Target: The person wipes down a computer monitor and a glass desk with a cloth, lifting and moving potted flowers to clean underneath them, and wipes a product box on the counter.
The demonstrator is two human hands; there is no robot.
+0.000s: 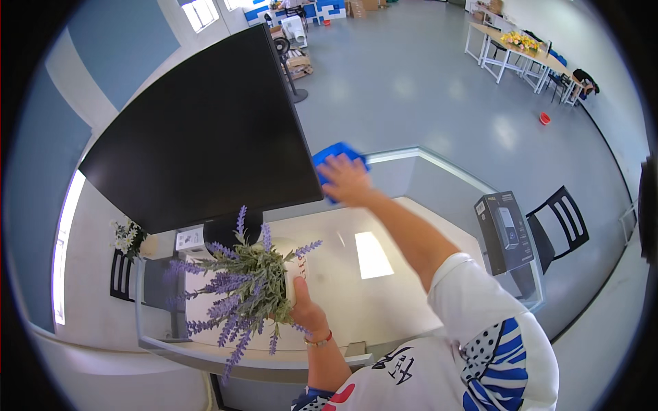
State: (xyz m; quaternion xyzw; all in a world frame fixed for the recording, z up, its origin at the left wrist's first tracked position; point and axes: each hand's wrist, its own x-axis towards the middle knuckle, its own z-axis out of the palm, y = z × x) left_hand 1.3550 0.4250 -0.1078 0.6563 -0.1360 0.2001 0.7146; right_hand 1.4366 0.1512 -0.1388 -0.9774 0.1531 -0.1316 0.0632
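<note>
My left hand grips a white pot of artificial lavender, tilted so that its purple sprigs point left above the display case. At the upper middle, my right hand lies spread on a bright blue cloth, at the glass rim beside the monitor's right edge. Part of the cloth is hidden under the hand and fingers. The large black monitor stands to the left of that hand, its base partly behind the flowers.
A glass-edged display case surrounds the pale surface. A dark product box stands on its right side, near a black chair. White flowers and a small white box are at the left.
</note>
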